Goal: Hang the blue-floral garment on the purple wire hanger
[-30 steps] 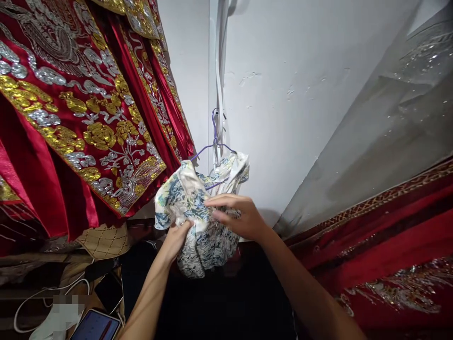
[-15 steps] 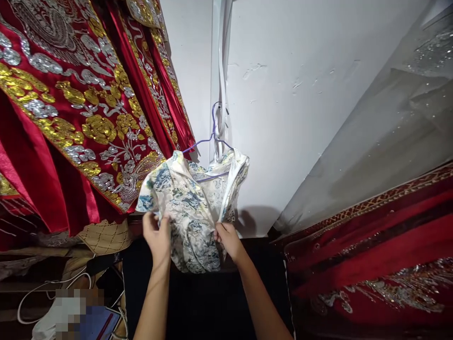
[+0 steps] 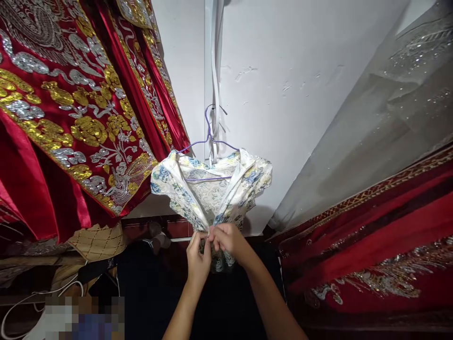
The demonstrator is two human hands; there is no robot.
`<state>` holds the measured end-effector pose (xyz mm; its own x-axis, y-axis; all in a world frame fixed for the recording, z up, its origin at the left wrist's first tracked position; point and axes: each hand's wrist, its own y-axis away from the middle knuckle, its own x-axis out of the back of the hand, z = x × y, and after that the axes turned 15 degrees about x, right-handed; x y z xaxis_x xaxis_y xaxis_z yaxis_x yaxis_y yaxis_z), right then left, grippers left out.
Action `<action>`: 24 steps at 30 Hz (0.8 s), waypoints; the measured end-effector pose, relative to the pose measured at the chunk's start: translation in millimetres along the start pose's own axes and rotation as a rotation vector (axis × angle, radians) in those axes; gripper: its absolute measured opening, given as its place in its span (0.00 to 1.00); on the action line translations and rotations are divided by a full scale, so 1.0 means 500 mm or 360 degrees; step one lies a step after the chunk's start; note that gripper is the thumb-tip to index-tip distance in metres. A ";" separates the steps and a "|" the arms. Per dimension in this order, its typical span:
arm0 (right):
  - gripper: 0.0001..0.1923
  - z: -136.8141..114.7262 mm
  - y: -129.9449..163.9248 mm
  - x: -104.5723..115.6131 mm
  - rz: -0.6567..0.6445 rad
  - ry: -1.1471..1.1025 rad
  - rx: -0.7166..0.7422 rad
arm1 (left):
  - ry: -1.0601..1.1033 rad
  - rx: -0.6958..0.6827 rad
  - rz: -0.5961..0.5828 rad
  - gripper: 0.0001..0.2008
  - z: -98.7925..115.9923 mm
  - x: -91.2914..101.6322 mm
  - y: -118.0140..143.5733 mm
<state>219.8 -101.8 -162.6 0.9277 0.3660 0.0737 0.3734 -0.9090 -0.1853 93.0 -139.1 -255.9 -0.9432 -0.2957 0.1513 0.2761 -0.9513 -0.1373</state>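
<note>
A short-sleeved floral shirt (image 3: 187,189), white with blue and yellow flowers, hangs on a purple wire hanger (image 3: 208,137) in front of the wall. Its front edges meet in a V at the hands. My left hand (image 3: 200,252) pinches the left front edge at the bottom of the V. Right beside it, almost touching, my right hand (image 3: 228,238) pinches the other front edge with curled fingers. Whatever small fastening may lie between the fingertips is hidden. The lower part of the shirt falls behind both hands.
Red cloth with gold and silver sequins (image 3: 88,130) hangs on the left. Sheer glittery fabric (image 3: 371,118) and red embroidered cloth (image 3: 382,245) fill the right side. A white cable (image 3: 46,293) lies at lower left. White straps (image 3: 214,61) run down the wall (image 3: 283,47).
My left hand has left the sleeve side and moved right to the front opening, beside my right hand. The shirt's two front edges are now drawn together, and its right shoulder is spread out.
</note>
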 end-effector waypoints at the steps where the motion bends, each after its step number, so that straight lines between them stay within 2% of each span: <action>1: 0.17 -0.028 -0.022 0.015 0.0028 0.0004 0.0018 | -0.0017 -0.0013 -0.0002 0.09 0.000 0.004 0.000; 5: 0.15 -0.173 -0.138 0.066 0.0148 -0.0084 0.0242 | -0.0077 -0.0021 0.0014 0.09 -0.008 0.009 -0.009; 8: 0.13 -0.266 -0.203 0.078 0.0272 -0.0176 0.0487 | -0.0158 -0.0032 -0.0062 0.09 -0.020 0.010 -0.029; 10: 0.13 -0.293 -0.219 0.074 0.0304 -0.0187 0.0563 | -0.0206 -0.0032 -0.0116 0.10 -0.021 0.014 -0.048; 12: 0.14 -0.290 -0.217 0.065 0.0261 -0.0198 0.0584 | -0.0218 -0.0032 -0.0137 0.09 -0.001 0.021 -0.072; 14: 0.14 -0.272 -0.206 0.056 0.0249 -0.0235 0.0587 | -0.0157 -0.0095 -0.0123 0.05 0.051 0.034 -0.105; 15: 0.14 -0.264 -0.200 0.053 0.0274 -0.0250 0.0586 | -0.0095 -0.0158 -0.0100 0.07 0.090 0.041 -0.124; 17: 0.12 -0.258 -0.192 0.047 0.0335 -0.0251 0.0579 | 0.0101 -0.0351 0.0011 0.16 0.188 0.054 -0.166; 19: 0.10 -0.265 -0.188 0.044 0.0355 -0.0229 0.0588 | 0.0227 -0.0515 0.0050 0.20 0.293 0.062 -0.205; 20: 0.10 -0.270 -0.188 0.044 0.0344 -0.0213 0.0605 | 0.0234 -0.0579 0.0004 0.20 0.340 0.062 -0.222; 22: 0.10 -0.269 -0.192 0.045 0.0337 -0.0177 0.0665 | 0.0115 -0.0734 -0.0078 0.14 0.412 0.056 -0.248; 24: 0.11 -0.243 -0.197 0.049 0.0400 -0.0079 0.0709 | -0.0084 -0.0884 -0.0097 0.09 0.449 0.050 -0.262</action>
<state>206.1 -27.4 -23.6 0.9836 0.1657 -0.0714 0.0920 -0.8009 -0.5918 74.8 -41.3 -14.3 -0.9399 -0.2593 0.2220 0.0693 -0.7817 -0.6198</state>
